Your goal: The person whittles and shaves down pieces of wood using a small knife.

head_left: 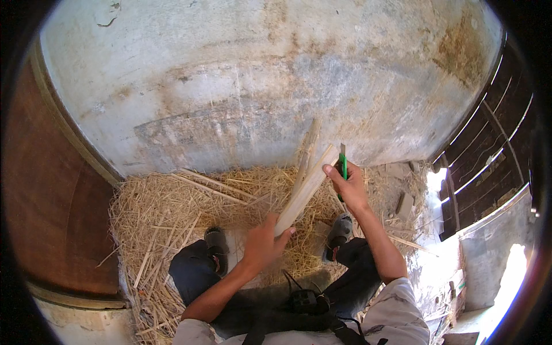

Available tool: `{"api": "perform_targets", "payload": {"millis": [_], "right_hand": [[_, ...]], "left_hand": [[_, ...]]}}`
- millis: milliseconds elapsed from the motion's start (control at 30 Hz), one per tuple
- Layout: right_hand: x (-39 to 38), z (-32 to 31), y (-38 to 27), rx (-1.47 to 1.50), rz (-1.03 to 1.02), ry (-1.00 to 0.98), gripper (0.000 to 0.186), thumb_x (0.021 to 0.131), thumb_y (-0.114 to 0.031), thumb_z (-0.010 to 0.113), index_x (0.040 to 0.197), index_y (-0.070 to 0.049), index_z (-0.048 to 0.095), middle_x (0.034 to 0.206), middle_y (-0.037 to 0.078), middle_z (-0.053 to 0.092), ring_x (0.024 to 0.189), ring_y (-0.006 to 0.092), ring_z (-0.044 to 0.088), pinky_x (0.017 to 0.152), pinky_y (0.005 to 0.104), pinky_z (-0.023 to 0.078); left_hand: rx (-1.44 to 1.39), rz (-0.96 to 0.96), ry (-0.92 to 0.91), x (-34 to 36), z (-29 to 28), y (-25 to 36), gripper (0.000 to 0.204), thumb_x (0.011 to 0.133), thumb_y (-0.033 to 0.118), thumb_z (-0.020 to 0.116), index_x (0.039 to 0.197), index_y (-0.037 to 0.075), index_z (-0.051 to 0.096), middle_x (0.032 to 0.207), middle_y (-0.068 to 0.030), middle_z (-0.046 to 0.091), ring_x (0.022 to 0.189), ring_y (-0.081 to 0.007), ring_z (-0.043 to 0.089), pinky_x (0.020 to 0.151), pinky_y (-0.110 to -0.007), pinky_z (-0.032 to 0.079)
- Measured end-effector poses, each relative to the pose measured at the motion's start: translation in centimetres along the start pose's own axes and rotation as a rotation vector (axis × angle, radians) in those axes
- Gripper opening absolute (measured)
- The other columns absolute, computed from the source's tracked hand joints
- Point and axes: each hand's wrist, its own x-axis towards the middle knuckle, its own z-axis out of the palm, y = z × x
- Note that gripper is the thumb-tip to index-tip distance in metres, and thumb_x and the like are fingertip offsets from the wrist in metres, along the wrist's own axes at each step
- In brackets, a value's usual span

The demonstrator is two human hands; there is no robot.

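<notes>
My left hand (pixel 265 244) is closed round the lower end of a pale, flat wooden strip (pixel 305 190), which slants up to the right. My right hand (pixel 351 187) is closed on a green-handled blade (pixel 344 166), held upright, with its thumb pressed on the strip near the top end. Whether the blade touches the wood I cannot tell. Behind the strip, another long piece of wood (pixel 311 131) stands slanting against the wall.
A stained pale wall (pixel 270 75) is ahead. Straw and thin slats (pixel 149 218) cover the floor around my feet. A brown wooden panel (pixel 63 178) is on the left; dark slatted boards (pixel 489 144) and a small block (pixel 405 206) are on the right.
</notes>
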Motion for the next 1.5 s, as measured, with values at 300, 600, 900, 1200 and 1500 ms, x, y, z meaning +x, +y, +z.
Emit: {"api": "perform_targets", "payload": {"millis": [300,600,900,1200,1500], "right_hand": [[-2.5,4.3,1.3,-0.060,-0.089,-0.233,0.037,0.099,-0.036,0.081,0.090,-0.001,0.071,0.077,0.000,0.067,0.077,0.0077,0.060,0.069,0.0309,0.050],[-2.4,2.2,-1.2,0.269,0.017,-0.534,0.049,0.114,-0.053,0.046,0.115,-0.006,0.059,0.075,0.003,0.059,0.053,0.0065,0.043,0.048,0.0247,0.032],[-2.6,1.7,-1.4,0.135,0.261,-0.699,0.044,0.117,-0.046,0.044,0.113,-0.005,0.060,0.071,0.001,0.053,0.050,0.0058,0.040,0.045,0.0231,0.031],[-1.3,0.9,1.2,-0.346,-0.288,-0.166,0.030,0.105,-0.034,0.069,0.114,-0.005,0.067,0.078,0.006,0.061,0.063,0.0193,0.060,0.058,0.0370,0.049],[-4.0,3.3,-0.8,-0.601,-0.747,-0.198,0.024,0.095,-0.025,0.081,0.109,-0.007,0.076,0.090,0.012,0.073,0.068,0.0298,0.069,0.060,0.0392,0.054]], "left_hand": [[-0.449,0.195,0.124,3.0,0.4,-1.3,0.051,0.105,0.039,0.071,0.137,0.001,0.057,0.098,-0.0126,0.073,0.076,-0.0239,0.073,0.066,-0.040,0.056],[-0.695,-0.034,0.025,1.9,-0.9,0.6,0.033,0.111,0.031,0.063,0.121,0.000,0.066,0.076,-0.0020,0.064,0.053,-0.0086,0.060,0.050,-0.027,0.047],[-0.689,-0.045,0.059,1.7,-0.9,0.5,0.030,0.111,0.029,0.061,0.123,0.002,0.065,0.073,-0.0002,0.061,0.049,-0.0082,0.056,0.047,-0.027,0.043],[-0.775,-0.058,0.005,1.9,-3.0,0.7,0.033,0.113,0.031,0.058,0.128,0.002,0.061,0.077,-0.0023,0.059,0.053,-0.0100,0.053,0.046,-0.030,0.046],[-0.777,-0.100,0.017,1.6,-1.9,0.5,0.038,0.108,0.019,0.067,0.142,0.003,0.059,0.079,-0.0019,0.063,0.054,-0.0080,0.058,0.049,-0.027,0.046]]}}
